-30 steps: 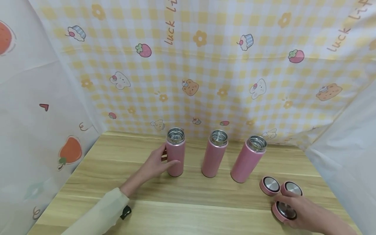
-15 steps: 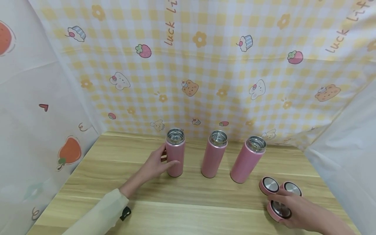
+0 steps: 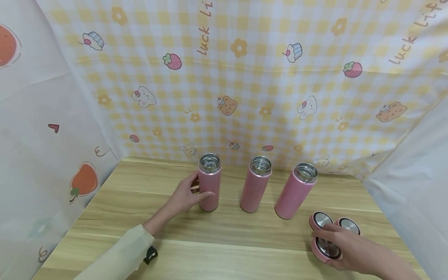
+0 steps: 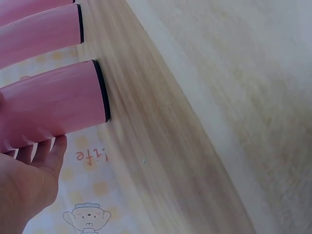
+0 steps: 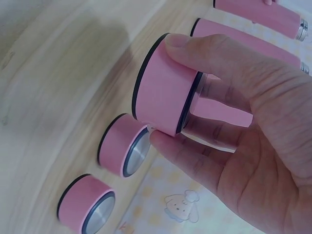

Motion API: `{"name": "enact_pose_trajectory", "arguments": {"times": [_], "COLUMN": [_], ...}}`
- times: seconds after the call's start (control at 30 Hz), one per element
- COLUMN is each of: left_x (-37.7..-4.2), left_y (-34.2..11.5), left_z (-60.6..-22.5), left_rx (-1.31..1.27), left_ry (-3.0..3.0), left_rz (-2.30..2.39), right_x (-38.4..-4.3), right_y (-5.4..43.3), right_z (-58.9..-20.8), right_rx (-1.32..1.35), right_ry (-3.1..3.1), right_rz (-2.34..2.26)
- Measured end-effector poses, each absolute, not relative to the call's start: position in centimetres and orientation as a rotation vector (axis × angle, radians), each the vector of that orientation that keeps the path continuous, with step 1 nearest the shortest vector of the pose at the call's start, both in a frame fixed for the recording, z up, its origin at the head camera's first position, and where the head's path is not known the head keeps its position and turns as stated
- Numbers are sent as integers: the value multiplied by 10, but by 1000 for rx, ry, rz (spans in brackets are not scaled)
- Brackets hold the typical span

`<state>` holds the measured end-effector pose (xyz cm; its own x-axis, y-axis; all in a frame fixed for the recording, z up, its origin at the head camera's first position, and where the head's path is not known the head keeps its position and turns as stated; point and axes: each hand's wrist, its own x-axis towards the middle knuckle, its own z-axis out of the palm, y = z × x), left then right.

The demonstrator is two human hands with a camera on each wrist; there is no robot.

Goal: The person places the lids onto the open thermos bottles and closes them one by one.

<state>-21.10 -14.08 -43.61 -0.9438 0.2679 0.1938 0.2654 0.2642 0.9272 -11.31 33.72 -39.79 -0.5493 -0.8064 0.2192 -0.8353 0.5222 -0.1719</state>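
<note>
At the left, my left hand (image 3: 187, 194) grips the side of an open pink bottle (image 3: 210, 182) that stands upright on the table. Its thumb lies across the front, and the left wrist view shows fingers along the bottle's (image 4: 58, 100) other side. My right hand (image 3: 357, 249) pinches a pink lid (image 5: 163, 87) between thumb and fingers. The held lid's metal disc faces up in the head view; I cannot tell whether it touches the table. Two similar lids, one lid (image 3: 322, 220) and another lid (image 3: 349, 224), lie just behind the right hand.
A middle bottle (image 3: 256, 186) and a right bottle (image 3: 295, 192) stand uncapped to the right of the gripped one. A black object (image 3: 151, 254) shows beside the left sleeve. A checked cloth (image 3: 266, 77) hangs behind the wooden table (image 3: 227, 252).
My right hand has moved a little left with the lid, away from the right-hand lid. The left hand and the bottles have stayed in place.
</note>
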Motion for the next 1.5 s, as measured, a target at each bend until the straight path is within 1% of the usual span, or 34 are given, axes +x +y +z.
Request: {"name": "enact_pose_trajectory", "arguments": {"times": [0.33, 0.73, 0.93, 1.0, 1.1, 1.17, 1.23, 1.33, 1.5], "left_x": [-209, -210, -212, -211, -203, -202, -203, -212, -212], "left_y": [-139, -140, -139, -139, -136, -136, -137, -139, -140], "left_z": [-435, -436, -440, -437, -423, -423, -425, -439, -440], "left_rx": [469, 492, 484, 470, 474, 471, 484, 483, 505], "left_ry": [2418, 2417, 2415, 2413, 2417, 2417, 2425, 2426, 2425], "left_rz": [1918, 1929, 1931, 1925, 1913, 1910, 1912, 1920, 1923], "right_x": [-113, -115, -119, -122, -126, -129, -131, -134, -137], "right_y": [328, 313, 302, 299, 295, 293, 291, 287, 281], "right_z": [-390, -380, -375, -374, -371, -369, -366, -362, -359], "right_rx": [1432, 1439, 1472, 1484, 1502, 1503, 1513, 1523, 1531], "right_ry": [-2647, -2624, -2636, -2630, -2615, -2616, -2643, -2687, -2715], "right_rz": [303, 224, 267, 287, 303, 299, 309, 321, 333]}}
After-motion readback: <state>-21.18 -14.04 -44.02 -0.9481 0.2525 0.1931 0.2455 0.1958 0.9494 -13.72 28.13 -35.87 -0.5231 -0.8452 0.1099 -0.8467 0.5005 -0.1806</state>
